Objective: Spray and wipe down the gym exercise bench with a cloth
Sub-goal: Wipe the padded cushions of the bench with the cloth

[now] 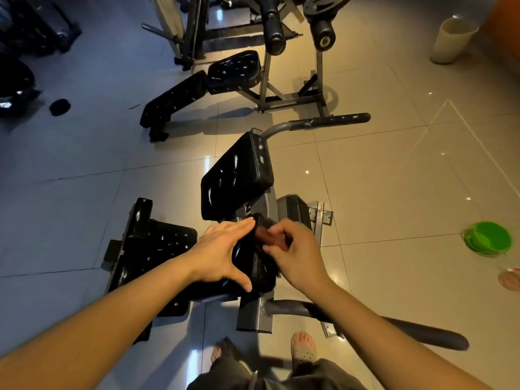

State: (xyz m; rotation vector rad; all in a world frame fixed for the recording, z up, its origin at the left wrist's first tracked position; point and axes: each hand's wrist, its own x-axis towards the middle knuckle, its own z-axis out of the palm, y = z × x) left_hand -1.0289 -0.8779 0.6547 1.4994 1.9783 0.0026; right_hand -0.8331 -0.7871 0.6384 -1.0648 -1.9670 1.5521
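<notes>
Glossy tiled gym floor (380, 178), black machines (230, 71) across the upper frame, 1 green bucket (489, 237) at the right edge. Just below centre, the black exercise bench (239, 175). Left hand (222, 254) flat against its lower pad, fingers straight, thumb spread wide. Right hand (298, 254) beside it, fingers curled, pinching a brownish cloth (271, 238) against the pad's top. 2 sandalled feet (304, 350) at the bottom edge.

two hands (225, 249) (295, 256), one brown cloth (268, 235), one green bucket (489, 239), one white bin (453, 40)
</notes>
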